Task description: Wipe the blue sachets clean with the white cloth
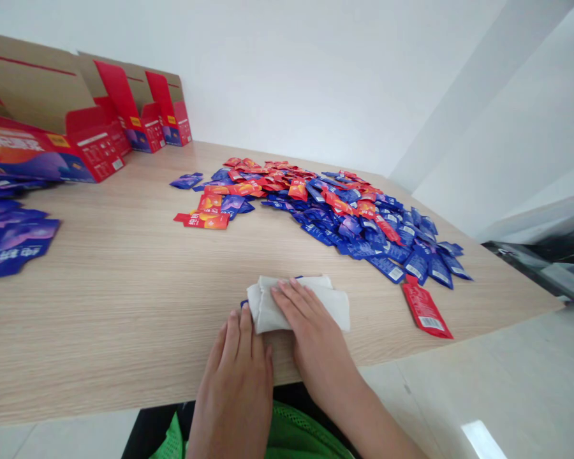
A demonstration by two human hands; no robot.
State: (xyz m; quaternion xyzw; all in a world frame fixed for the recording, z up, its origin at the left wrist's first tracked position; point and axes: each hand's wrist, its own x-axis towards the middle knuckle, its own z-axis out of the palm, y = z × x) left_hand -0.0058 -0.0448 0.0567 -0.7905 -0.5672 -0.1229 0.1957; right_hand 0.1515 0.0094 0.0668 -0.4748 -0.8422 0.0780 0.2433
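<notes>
A folded white cloth (332, 306) lies on the table near its front edge. My right hand (316, 338) rests on the cloth with its fingers stretched out flat, pressing on top of it. Small blue edges of a packet (243, 304) peek out from under the cloth; most of it is hidden. At the cloth's left end, my left hand (239, 366) lies flat, its fingers straight and the fingertips by the packet's blue corner. Nothing shows gripped in either hand.
A wide heap of blue and red packets (349, 223) spreads across the back and right. One red packet (426, 310) lies apart near the right edge. More blue packets (16, 239) lie at left, before open red boxes (95, 143). The table (124, 306) meets a white wall.
</notes>
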